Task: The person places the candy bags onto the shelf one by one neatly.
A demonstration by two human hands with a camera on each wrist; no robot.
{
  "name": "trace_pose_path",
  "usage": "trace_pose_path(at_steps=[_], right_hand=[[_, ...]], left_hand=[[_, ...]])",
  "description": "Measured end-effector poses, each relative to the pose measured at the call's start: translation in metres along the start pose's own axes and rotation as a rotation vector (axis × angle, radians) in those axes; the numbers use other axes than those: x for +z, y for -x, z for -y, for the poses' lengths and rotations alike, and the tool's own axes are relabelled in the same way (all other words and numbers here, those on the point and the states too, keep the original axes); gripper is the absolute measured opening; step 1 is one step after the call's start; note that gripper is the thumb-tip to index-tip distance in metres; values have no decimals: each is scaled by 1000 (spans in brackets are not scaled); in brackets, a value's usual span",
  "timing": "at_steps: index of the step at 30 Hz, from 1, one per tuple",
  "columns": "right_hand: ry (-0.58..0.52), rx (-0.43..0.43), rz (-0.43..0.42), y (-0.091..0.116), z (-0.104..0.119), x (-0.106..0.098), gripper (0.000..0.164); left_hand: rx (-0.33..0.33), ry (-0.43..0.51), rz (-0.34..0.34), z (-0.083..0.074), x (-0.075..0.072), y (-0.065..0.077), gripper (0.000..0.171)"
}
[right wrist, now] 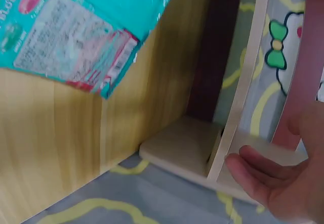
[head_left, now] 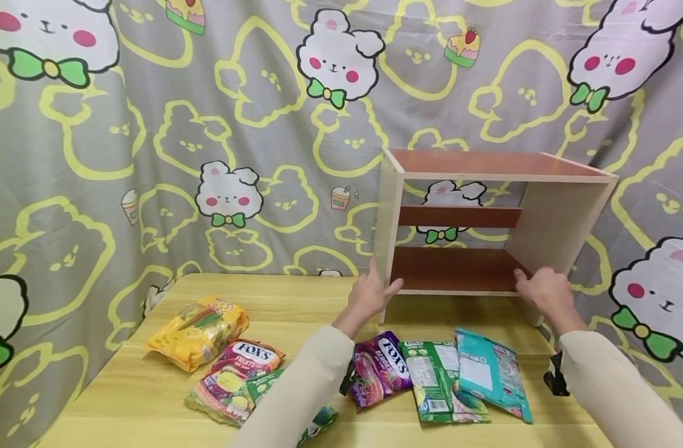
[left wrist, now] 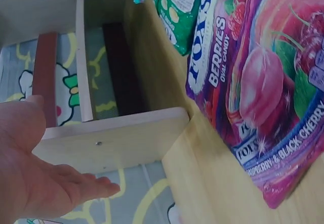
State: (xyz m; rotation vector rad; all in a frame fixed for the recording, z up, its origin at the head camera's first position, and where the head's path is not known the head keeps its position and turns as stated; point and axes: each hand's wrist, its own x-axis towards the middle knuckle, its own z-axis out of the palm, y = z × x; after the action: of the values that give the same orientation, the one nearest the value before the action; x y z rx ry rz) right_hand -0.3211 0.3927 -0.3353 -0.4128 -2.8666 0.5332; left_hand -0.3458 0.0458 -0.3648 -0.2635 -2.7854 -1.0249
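Note:
A small two-tier shelf (head_left: pixel 459 270) with pale side panels and reddish-brown boards stands upright at the back right of the table. My left hand (head_left: pixel 369 292) is at the front edge of its left side panel, fingers extended along the outside and thumb pointing inward. In the left wrist view the left hand (left wrist: pixel 45 168) shows straight fingers beside the panel (left wrist: pixel 116 138). My right hand (head_left: pixel 548 295) is at the right side panel, thumb toward the opening. The right wrist view shows the right hand (right wrist: pixel 283 178) with loosely bent fingers near the panel's edge.
In front of the shelf lie a purple Fox's candy bag (head_left: pixel 380 370), a green bag (head_left: pixel 433 379) and a teal bag (head_left: pixel 495 373). Farther left are a yellow bag (head_left: pixel 198 330) and a Fox's fruits bag (head_left: pixel 235 379). A patterned curtain (head_left: pixel 285 143) hangs behind the table (head_left: pixel 123 398).

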Motion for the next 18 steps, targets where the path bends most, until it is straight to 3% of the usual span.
trace_pose_path(at_steps=[11, 18], right_hand=[[-8, 112, 42, -9, -24, -4, 80], [-53, 171, 26, -17, -31, 0, 85]], left_hand=[[-44, 18, -91, -1, 16, -6, 70], [-63, 28, -85, 6, 27, -9, 56]])
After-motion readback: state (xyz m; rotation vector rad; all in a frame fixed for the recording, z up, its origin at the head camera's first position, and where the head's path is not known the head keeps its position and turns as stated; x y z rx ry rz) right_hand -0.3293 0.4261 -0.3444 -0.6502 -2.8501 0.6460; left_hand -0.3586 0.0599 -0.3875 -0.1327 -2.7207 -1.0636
